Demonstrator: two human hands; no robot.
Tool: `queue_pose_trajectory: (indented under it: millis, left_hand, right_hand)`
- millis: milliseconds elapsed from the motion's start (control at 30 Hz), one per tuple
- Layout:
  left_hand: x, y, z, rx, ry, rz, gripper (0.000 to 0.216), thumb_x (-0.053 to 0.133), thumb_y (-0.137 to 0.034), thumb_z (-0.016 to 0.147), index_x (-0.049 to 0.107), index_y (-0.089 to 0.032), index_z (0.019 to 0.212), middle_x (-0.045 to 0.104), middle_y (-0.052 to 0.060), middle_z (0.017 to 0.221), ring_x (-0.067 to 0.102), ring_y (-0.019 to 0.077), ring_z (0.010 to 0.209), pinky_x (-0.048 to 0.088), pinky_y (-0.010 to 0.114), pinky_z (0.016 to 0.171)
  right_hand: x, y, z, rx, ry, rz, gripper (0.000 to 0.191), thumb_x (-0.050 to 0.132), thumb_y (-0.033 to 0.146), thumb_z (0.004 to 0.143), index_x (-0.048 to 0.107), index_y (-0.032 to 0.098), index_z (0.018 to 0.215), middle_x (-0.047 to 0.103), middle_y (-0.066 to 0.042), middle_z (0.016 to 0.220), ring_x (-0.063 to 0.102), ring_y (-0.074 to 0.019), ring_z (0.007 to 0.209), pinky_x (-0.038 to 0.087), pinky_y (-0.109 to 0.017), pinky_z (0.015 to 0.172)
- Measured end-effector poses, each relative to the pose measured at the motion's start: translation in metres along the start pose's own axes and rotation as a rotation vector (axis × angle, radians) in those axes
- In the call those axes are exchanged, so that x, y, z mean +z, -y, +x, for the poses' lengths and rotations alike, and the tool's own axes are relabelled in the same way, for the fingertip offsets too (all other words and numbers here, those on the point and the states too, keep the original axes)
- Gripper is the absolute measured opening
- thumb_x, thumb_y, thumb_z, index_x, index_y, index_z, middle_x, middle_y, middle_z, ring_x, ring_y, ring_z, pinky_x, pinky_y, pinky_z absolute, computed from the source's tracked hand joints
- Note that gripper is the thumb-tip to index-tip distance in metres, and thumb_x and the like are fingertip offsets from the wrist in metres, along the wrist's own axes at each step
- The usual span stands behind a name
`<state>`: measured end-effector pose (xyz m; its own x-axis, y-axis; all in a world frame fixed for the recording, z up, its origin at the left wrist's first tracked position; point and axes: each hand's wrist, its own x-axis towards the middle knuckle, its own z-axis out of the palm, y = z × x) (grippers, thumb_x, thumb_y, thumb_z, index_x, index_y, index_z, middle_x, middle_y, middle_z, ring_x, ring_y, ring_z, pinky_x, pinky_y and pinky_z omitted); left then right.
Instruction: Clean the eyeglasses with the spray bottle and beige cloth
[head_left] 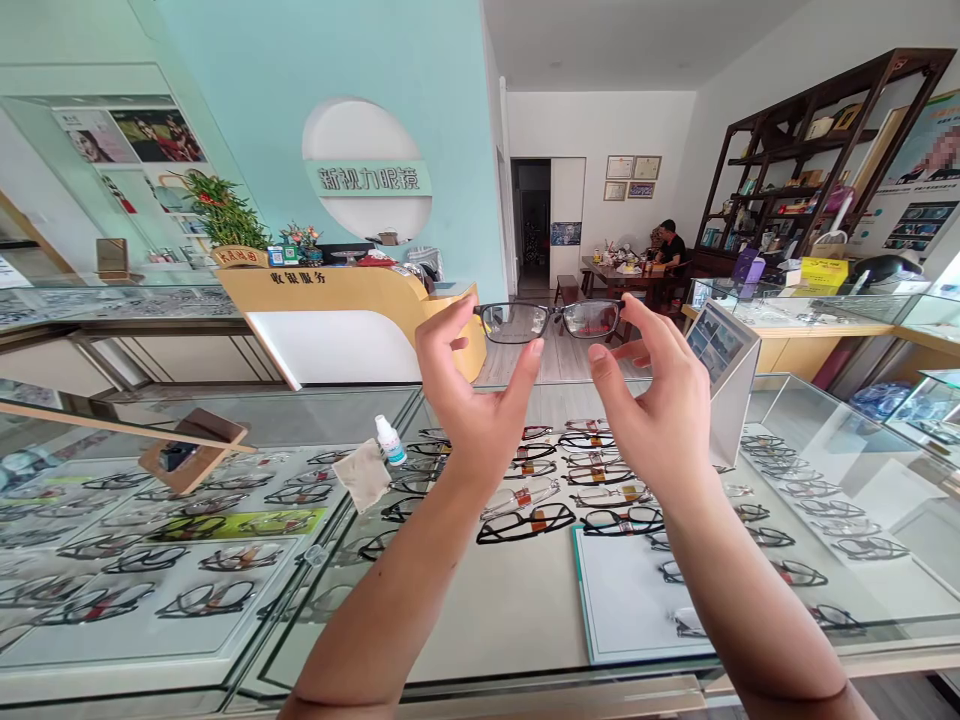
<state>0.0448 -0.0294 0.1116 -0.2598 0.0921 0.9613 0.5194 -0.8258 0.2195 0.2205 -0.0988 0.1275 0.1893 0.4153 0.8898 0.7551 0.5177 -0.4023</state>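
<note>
A pair of black-framed glasses is held up at eye level above a glass display counter. My left hand pinches the left end of the frame between fingers and thumb. My right hand grips the right end the same way. Both lenses face away from me and look clear. Below my hands, rows of spectacle frames lie inside the case.
A small white bottle and a folded cloth rest on the glass to the left. A tilted wooden mirror stand is further left, a white display stand on the right. A person sits at a far table.
</note>
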Motion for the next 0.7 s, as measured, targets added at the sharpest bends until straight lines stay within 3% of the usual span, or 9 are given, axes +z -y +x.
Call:
queue_pose_trajectory:
  millis: [700]
  left_hand:
    - [-0.0012,0.0038,-0.0019,0.025,0.018,-0.004,0.066,0.089,-0.053,0.097,0.059,-0.027,0.150,0.071,0.013,0.146,0.067,0.0338,0.143,0.054,0.054,0.120]
  right_hand:
    - [0.0013,-0.0053,0.0015,0.025,0.045,-0.019,0.056,0.063,0.052,0.110,0.063,0.029,0.161,0.078,-0.015,0.142,0.080,-0.0289,0.096,0.067,-0.051,0.084]
